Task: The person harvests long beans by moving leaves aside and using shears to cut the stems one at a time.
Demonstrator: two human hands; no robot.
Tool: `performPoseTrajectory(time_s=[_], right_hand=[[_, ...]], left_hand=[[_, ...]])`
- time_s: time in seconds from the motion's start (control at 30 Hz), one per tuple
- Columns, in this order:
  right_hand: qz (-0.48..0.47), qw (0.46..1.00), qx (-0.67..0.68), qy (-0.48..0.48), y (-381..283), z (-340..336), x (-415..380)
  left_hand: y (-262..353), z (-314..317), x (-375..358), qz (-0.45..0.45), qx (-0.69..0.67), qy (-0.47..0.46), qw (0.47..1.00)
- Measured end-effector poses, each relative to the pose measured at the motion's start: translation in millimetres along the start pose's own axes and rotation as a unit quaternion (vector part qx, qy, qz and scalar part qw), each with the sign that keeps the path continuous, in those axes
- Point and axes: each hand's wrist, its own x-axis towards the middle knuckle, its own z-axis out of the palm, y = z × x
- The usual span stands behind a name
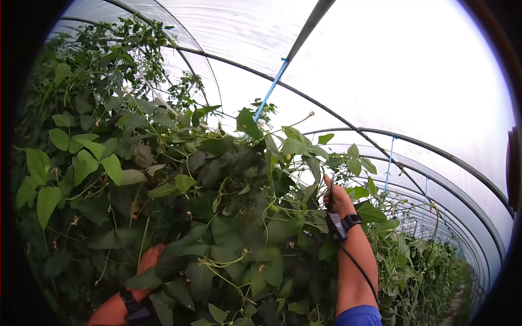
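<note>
A dense wall of climbing bean vines [234, 228] with three-part green leaves fills the middle and left. Low on the left, my left hand [150, 257] reaches in among the leaves, its fingers mostly hidden. Just above it hangs a thin, pale green strand [143, 239], perhaps a bean pod. Higher up, at the right edge of the foliage, is my right hand [339, 200]. Its fingers are curled in against leaves and stems; what they hold is hidden. A small dark device [336, 224] with a cable is strapped to the right wrist.
Overhead, metal hoops [457, 152] carry translucent plastic sheeting [380, 70]. A blue tie [270, 89] runs from the ridge pipe down to the vines. More plants [418, 266] line the right side, beside a narrow path [455, 304].
</note>
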Motion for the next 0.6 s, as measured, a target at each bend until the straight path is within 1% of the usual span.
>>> performPoseTrajectory(time_s=[0.03, 0.1, 0.17, 0.23, 0.3, 0.33, 0.43, 0.5, 0.53, 0.6], right_hand=[[-0.007, 1.000, -0.004, 0.001, 1.1, 0.8, 4.8], [-0.014, 1.000, -0.007, 0.003, 1.4, 1.5, 10.2], [-0.028, 0.999, -0.033, -0.005, 0.0, 0.2, 14.6], [-0.027, 0.999, -0.032, 0.000, 0.1, 0.7, 25.4], [-0.020, 0.999, -0.035, -0.002, 1.0, 1.4, 35.6], [-0.024, 0.999, -0.035, -0.004, 1.5, 0.4, 38.2], [-0.031, 0.999, -0.023, -0.017, -1.5, -1.2, 47.9], [-0.029, 0.999, -0.023, -0.021, -4.3, -2.5, 54.3], [-0.026, 0.999, -0.023, -0.022, -5.3, -1.7, 56.8], [-0.023, 0.999, -0.042, -0.015, -5.6, -2.2, 64.3]], left_hand=[[2.2, 1.5, 0.2, -0.001, 0.001, 0.002, 1.000], [13.1, -4.1, 0.3, -0.032, -0.017, 0.011, 0.999], [19.0, -8.4, -0.2, -0.035, -0.016, 0.007, 0.999], [24.8, -15.2, 0.7, -0.041, -0.016, 0.007, 0.999], [33.4, -23.7, 4.3, -0.004, 0.044, -0.018, 0.999], [38.0, -28.1, 4.6, -0.004, 0.046, -0.014, 0.999], [41.6, -32.2, 6.1, 0.004, 0.015, -0.016, 1.000], [36.8, -26.1, 1.1, -0.032, -0.001, -0.005, 0.999], [34.2, -24.9, 1.4, -0.032, 0.000, -0.003, 0.999], [31.3, -22.7, 2.4, 0.020, 0.038, -0.021, 0.999]])
